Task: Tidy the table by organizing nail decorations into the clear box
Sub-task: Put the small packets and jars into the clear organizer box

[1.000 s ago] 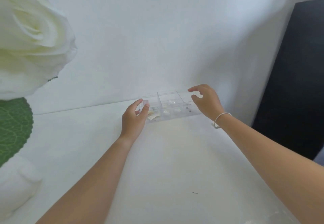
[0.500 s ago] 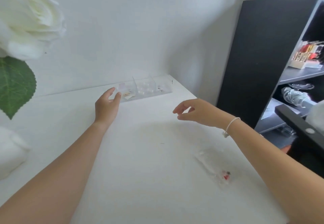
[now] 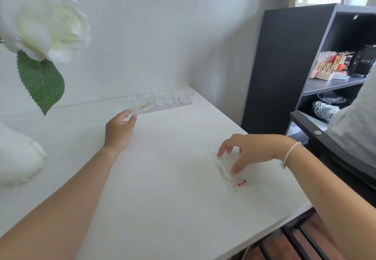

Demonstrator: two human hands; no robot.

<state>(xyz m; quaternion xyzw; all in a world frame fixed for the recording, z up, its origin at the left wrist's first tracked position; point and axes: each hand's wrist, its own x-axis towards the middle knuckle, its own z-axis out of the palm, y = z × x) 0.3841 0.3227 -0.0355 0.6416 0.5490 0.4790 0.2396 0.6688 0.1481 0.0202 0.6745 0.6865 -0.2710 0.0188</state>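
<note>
A clear box [image 3: 184, 103] with three compartments stands at the table's far edge against the wall, with small decorations inside. My left hand [image 3: 119, 131] hovers just in front of its left end, fingers apart, thumb tip next to the box corner. Near the table's right front lies a small clear bag [image 3: 237, 181] holding red nail decorations. My right hand [image 3: 247, 152] is over the bag's upper end, fingers spread and tips touching down on it, without a closed grip.
A large white artificial rose [image 3: 43, 18] with a green leaf [image 3: 40, 80] hangs at the upper left. A black shelf unit [image 3: 305, 66] with small boxes stands to the right of the white table [image 3: 162, 188]. A white soft object [image 3: 18, 158] sits at the left.
My right hand left the clear box and came back and down to the small bag at the right front. The left hand stayed by the box's left end. The view swung right.
</note>
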